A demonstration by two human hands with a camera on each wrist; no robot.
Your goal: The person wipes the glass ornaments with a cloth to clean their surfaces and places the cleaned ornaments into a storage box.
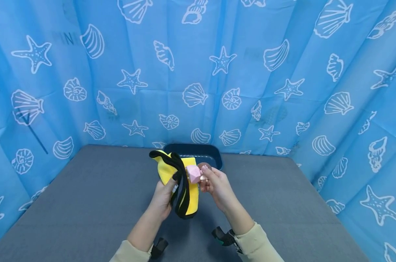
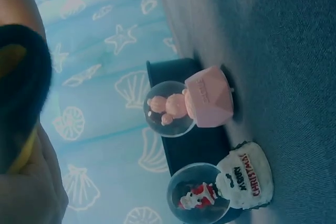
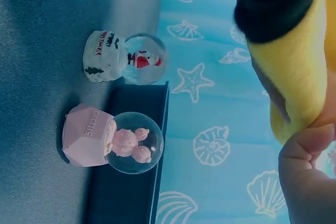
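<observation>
The left hand (image 1: 163, 199) has its fingers wrapped round a black-edged yellow cloth (image 1: 166, 171); at its 3 o'clock, the right hand (image 1: 220, 187) pinches a pink ornament (image 1: 194, 174) by the cloth. A blue tray (image 1: 191, 147) sits at 12 o'clock on the surface (image 1: 103, 200). Before it, in the right wrist view, stands a pink snow globe (image 3: 89, 136), a white snow globe (image 3: 106, 57) at its 12 o'clock

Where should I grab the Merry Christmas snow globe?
I'd grip its white base, from the front left: it stands upright, its round dome likely offers little hold, the dark blue tray lies further back, the pink CACTUS snow globe to its right.
</observation>
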